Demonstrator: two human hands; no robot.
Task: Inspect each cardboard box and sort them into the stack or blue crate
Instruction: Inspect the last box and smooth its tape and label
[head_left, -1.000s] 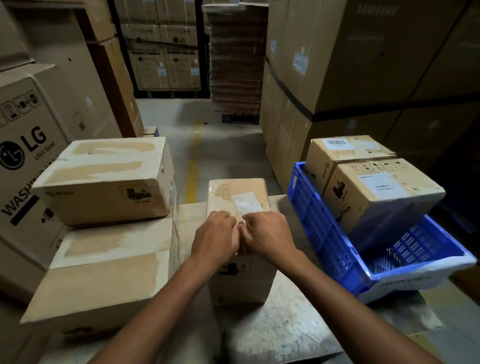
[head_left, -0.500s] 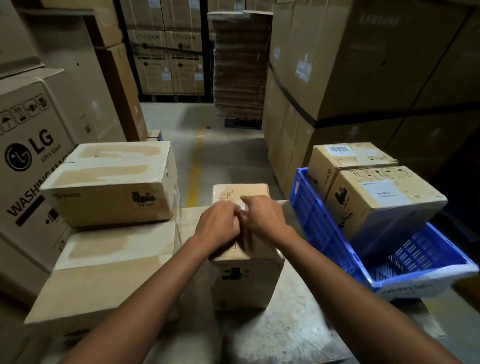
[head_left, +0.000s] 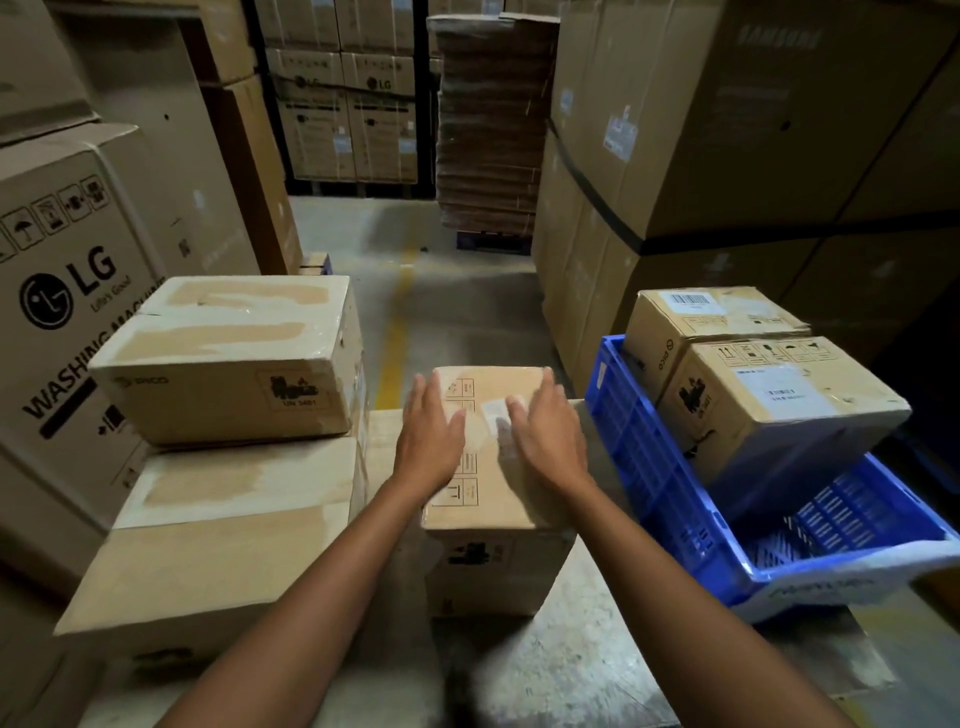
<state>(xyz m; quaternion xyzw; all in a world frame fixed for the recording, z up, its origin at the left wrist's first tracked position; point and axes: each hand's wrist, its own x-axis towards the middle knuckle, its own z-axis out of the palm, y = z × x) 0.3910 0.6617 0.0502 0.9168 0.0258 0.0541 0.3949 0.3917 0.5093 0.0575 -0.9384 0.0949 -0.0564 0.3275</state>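
- centre of the frame: a small cardboard box (head_left: 498, 483) is shown standing on the work surface (head_left: 571, 670), between the stack at left and the crate at right; a white label and handling symbols are visible on its top face.
- left hand (head_left: 428, 434): laid flat on the left part of the box top, fingers spread and extended; nothing is pinched or gripped.
- right hand (head_left: 545, 441): laid flat on the right part of the box top, fingers likewise spread, partly covering the white label; no grasp is formed.
- left of the frame: a stack (head_left: 218, 457) of two taped boxes is seen, the upper one smaller and set back on the lower.
- right of the frame: a blue crate (head_left: 670, 493) is seen holding two boxes at its far end, the nearer one tilted on the crate's floor; the near end of the crate shows bare lattice.
- step in hand, as judged: inspection of the centre box, its top face being felt over; sorting of this box is not yet done.
- next move, as judged: the palms would need to be shifted to opposite side faces so that the box can be clasped, lifted clear of the surface and carried either left onto the stack or right into the crate's open near end; which destination applies cannot be told from this view.
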